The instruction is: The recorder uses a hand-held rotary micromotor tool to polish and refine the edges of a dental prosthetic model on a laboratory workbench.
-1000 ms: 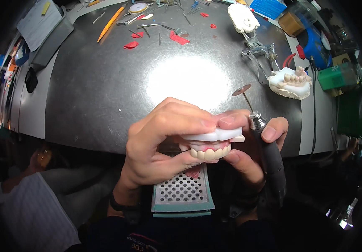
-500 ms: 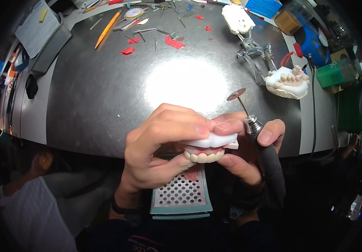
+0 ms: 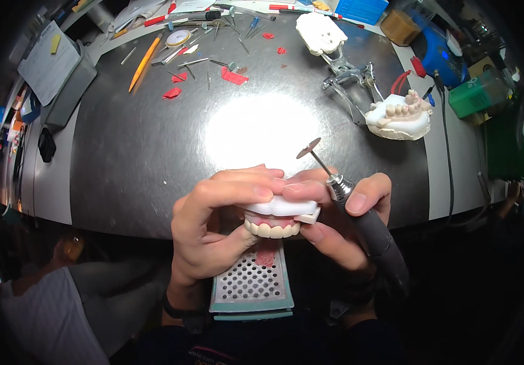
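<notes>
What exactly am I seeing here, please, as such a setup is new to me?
The view comes from a fisheye camera worn on a person's head, looking down. No robot works here, just the wearer's bare hands. The left hand holds a white-and-pink dental model with cream teeth; the right hand touches it too while gripping a black handheld rotary tool with a brown disc. On the dark grey metal worktop are an orange pencil-shaped stick, red scraps and a hinged metal frame bearing white casts.
</notes>
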